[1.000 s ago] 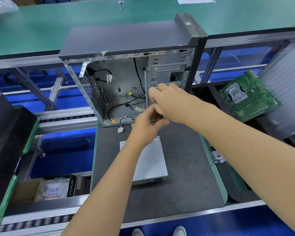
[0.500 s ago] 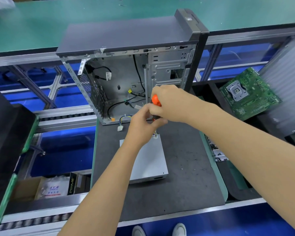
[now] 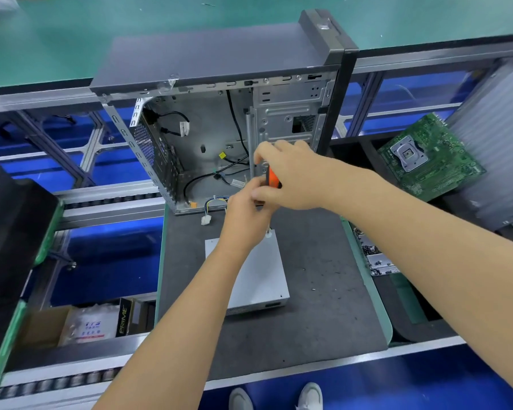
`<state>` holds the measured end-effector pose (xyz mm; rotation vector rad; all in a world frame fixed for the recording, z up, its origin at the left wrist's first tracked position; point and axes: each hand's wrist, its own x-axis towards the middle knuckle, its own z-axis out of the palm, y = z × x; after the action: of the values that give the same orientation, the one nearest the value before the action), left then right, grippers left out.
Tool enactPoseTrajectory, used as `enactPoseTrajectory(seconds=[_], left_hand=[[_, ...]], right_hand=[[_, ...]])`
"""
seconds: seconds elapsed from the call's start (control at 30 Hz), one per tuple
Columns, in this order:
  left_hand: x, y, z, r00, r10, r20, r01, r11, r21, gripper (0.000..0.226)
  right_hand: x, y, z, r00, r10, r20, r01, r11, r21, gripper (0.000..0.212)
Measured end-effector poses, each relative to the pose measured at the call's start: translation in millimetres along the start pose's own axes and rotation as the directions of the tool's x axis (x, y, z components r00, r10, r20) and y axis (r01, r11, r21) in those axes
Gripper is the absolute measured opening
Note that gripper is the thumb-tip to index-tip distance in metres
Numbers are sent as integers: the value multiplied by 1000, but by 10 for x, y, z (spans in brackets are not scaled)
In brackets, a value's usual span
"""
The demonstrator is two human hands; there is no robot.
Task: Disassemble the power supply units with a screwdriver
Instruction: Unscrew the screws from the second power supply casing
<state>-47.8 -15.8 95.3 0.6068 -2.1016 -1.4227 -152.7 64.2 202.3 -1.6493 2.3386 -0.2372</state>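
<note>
A silver power supply unit (image 3: 261, 279) lies flat on the dark grey work mat (image 3: 323, 291), partly hidden by my left forearm. Above its far right corner stands an orange-handled screwdriver (image 3: 273, 179), upright, its shaft reaching down to the unit's corner. My right hand (image 3: 290, 179) grips the handle from the right. My left hand (image 3: 246, 214) curls round the screwdriver just below the handle. The tip and any screw are hidden by my left hand.
An open, gutted computer case (image 3: 219, 119) with loose cables stands at the mat's far edge. A green motherboard (image 3: 430, 158) leans in a bin at right. A small tray of screws (image 3: 373, 258) sits right of the mat. Roller conveyor and a cardboard box (image 3: 48, 324) lie left.
The orange handle came into view between my hands and my right hand's fingers shifted round it. Both hands stayed over the unit's far right corner.
</note>
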Motion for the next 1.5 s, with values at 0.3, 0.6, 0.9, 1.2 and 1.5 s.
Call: enactPoseTrajectory(seconds=[0.3,0.6,0.9,1.2,1.5], left_hand=[[-5,-46,1,996,-67,58,69,997,-30,21],[-77,-63,12,1000,-29,-9,28,997,-76,31],[-51,-29,37,999,-32,23,32,999,-14,32],[-62,20,49,997,-56,59,56,998,-6,35],[-55,30,68,995,-97,-21,96,995,-30,35]], right_hand=[[7,-12,-25,998,-9,57,8,1000,7,27],[-21,-70,-5,997,59,48,-59,998,-9,23],[-8,-5,-24,997,52,58,-56,996,75,18],[-33,-29,-26,994,103,25,-103,995,4,13],[-38,-93,-58,997,76,16,-73,991,-110,17]])
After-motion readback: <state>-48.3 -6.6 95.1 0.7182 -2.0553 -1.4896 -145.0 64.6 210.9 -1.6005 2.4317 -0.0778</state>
